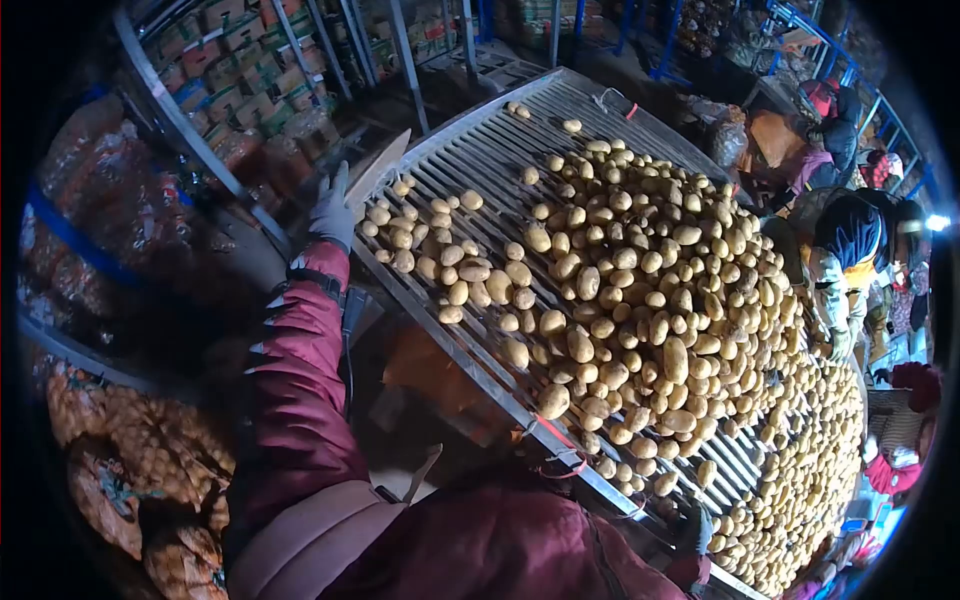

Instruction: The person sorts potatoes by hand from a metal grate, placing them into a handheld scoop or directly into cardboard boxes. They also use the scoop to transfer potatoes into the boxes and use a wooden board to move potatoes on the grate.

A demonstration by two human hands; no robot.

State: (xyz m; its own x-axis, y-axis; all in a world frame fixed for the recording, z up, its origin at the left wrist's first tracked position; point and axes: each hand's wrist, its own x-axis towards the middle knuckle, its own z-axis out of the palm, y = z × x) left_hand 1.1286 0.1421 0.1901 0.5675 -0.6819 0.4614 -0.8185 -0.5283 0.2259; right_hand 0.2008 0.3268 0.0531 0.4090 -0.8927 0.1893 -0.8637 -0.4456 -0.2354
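My left hand (334, 212), in a grey glove, is at the left end of a slatted sorting table (480, 150). It grips the edge of a pale wooden board (383, 166), with one finger stretched up along it. Many potatoes (640, 290) lie on the slats, heaped toward the right, with a smaller loose group (455, 250) near the board. Low in the view, my right hand (703, 528), also gloved, is beside the table's near edge by the potatoes. Sleeve and shadow hide most of its fingers.
Metal posts (405, 70) and stacked boxes (240, 70) stand behind the table. Filled net sacks (140, 430) lie at lower left. At the right, a bending person (850, 250) and several others work along the table. A red-ended cord (632, 110) lies on the far edge.
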